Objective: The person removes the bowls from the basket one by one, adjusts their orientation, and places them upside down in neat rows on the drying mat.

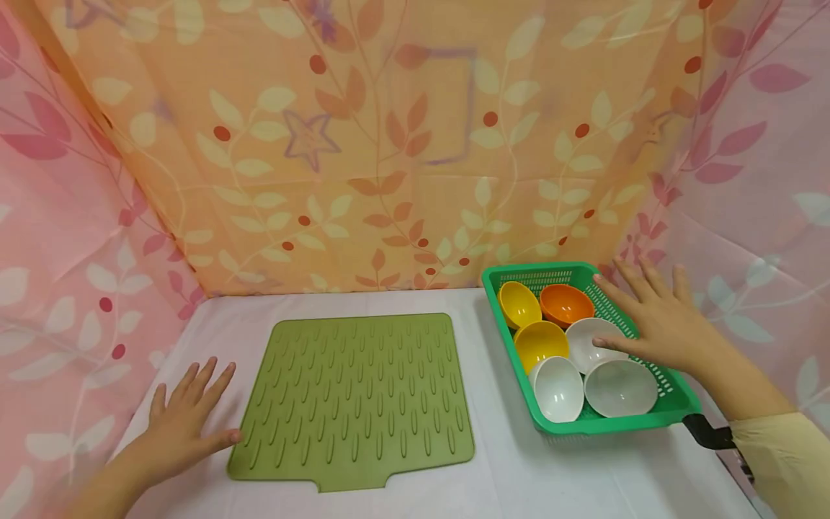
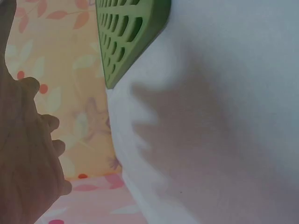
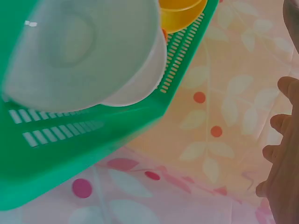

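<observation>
My left hand [image 1: 184, 422] is spread over the table beside a green ribbed drying mat [image 1: 357, 396], its thumb overlapping the mat's left edge in the head view. To the right, my right hand [image 1: 668, 324] hovers with spread fingers over the right side of a green plastic basket [image 1: 538, 425]. Inside the basket lie two yellow bowls [image 1: 541, 344], an orange bowl [image 1: 566, 304] and three white bowls [image 1: 559, 389], tilted against each other. The right thumb overlaps one white bowl [image 1: 593, 339]. Neither hand holds anything. In the left wrist view, the hand's shadow falls on the cloth.
A white cloth [image 1: 499, 476] covers the table. Patterned curtains [image 1: 389, 144] enclose the back and both sides. A black curved piece [image 1: 708, 432] sticks out by the basket's near right corner, close to the right sleeve [image 1: 778, 454].
</observation>
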Available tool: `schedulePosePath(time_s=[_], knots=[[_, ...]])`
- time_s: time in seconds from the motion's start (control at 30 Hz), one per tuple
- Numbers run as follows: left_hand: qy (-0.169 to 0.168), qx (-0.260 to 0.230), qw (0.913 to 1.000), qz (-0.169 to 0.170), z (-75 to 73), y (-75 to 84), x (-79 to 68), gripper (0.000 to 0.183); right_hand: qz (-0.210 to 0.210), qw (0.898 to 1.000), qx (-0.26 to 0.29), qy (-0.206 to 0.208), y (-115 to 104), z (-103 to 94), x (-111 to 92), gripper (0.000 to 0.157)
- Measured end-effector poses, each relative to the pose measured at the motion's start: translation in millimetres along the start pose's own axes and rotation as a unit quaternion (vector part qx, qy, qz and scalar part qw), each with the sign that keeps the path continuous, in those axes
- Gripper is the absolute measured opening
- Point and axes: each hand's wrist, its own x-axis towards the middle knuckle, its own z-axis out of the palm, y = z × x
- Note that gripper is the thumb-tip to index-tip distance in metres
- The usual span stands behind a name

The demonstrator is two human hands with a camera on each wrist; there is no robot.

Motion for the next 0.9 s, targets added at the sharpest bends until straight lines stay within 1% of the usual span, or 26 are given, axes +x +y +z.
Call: schedulePosePath(time_s=[0.1,0.2,0.4,0.5,0.63,0.73,0.83,0.9], knots=[[-0.001,-0.023,0.9997,0.0,3.5,3.6,-2.0,0.109,-0.001,1.0,-0.001,-0.012,-1,-1.2,11,0.105],[-0.004,-0.035,0.9993,-0.005,6.8,5.9,-4.3,0.11,0.0,1.0,0.006,-0.024,-2,-2.6,23,0.103],[-0.026,-0.033,0.9989,-0.02,17.6,5.0,-9.6,0.118,0.005,0.998,0.03,-0.047,-4,-5.6,47,0.108],[-0.028,-0.042,0.9985,-0.023,21.2,7.5,-11.2,0.123,0.004,0.997,0.049,-0.056,-3,-4.3,58,0.11],[-0.027,-0.067,0.9969,-0.033,24.0,11.7,-14.1,0.128,0.009,0.993,0.089,-0.076,-3,-0.3,75,0.111],[-0.029,-0.086,0.995,-0.042,26.7,13.0,-15.7,0.128,0.021,0.987,0.125,-0.094,-4,1.5,88,0.111],[-0.037,-0.103,0.9925,-0.056,29.3,14.1,-16.8,0.124,0.032,0.981,0.158,-0.111,-6,4.4,99,0.11],[-0.043,-0.109,0.9909,-0.065,31.2,14.1,-16.9,0.12,0.032,0.975,0.181,-0.122,-7,8.9,106,0.108]])
